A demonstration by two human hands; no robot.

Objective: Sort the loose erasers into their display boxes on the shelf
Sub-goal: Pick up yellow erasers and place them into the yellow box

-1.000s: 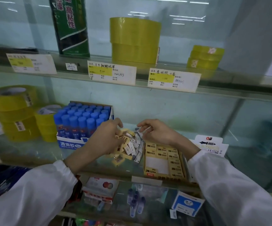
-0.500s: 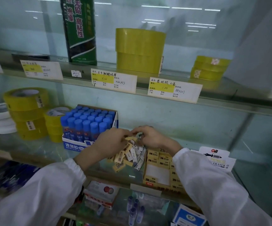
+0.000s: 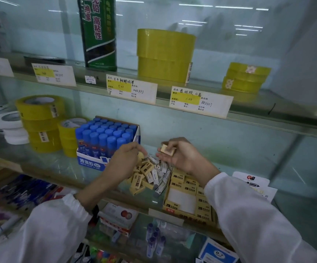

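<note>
Tan blocky erasers (image 3: 146, 173) loose on glass shelf (image 3: 45, 163)

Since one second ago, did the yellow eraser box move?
No. The eraser display box sits at the same spot on the front edge of the glass shelf, with the GW eraser card just to its right, as before.
</note>
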